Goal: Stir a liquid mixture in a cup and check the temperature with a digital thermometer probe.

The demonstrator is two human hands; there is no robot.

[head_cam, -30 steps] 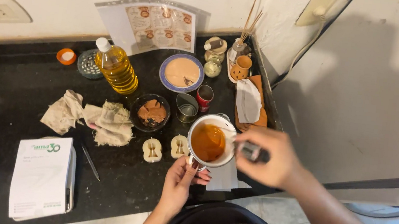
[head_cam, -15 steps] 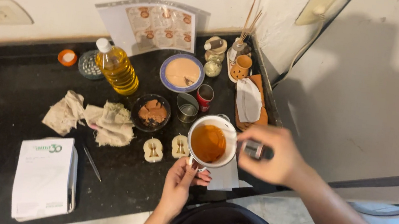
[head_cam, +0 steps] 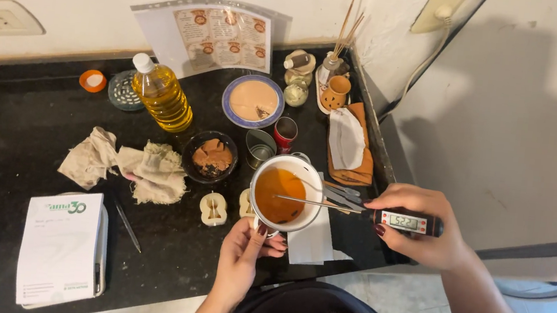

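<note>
A white mug [head_cam: 289, 167] full of amber liquid stands at the front of the black counter [head_cam: 10, 119]. My left hand [head_cam: 242, 257] grips it from below, at the near side. My right hand [head_cam: 424, 225] holds a black digital probe thermometer [head_cam: 405, 222] level; its thin metal probe reaches left and its tip dips into the liquid. The mug rests partly over a white paper [head_cam: 309, 240]. Two small pale moulds [head_cam: 214, 209] sit just left of the mug.
Behind the mug are a dark bowl of brown chunks [head_cam: 210, 157], a small metal cup [head_cam: 260, 149], a red tin [head_cam: 285, 133], an oil bottle [head_cam: 160, 94] and a blue-rimmed plate [head_cam: 253, 100]. Crumpled cloths [head_cam: 125, 162] and a white box [head_cam: 60, 247] lie left. The counter edge drops off at right.
My right hand has drawn back to the right and turned the thermometer flat, so its probe now lies across the mug's rim into the liquid. The left hand stays on the mug.
</note>
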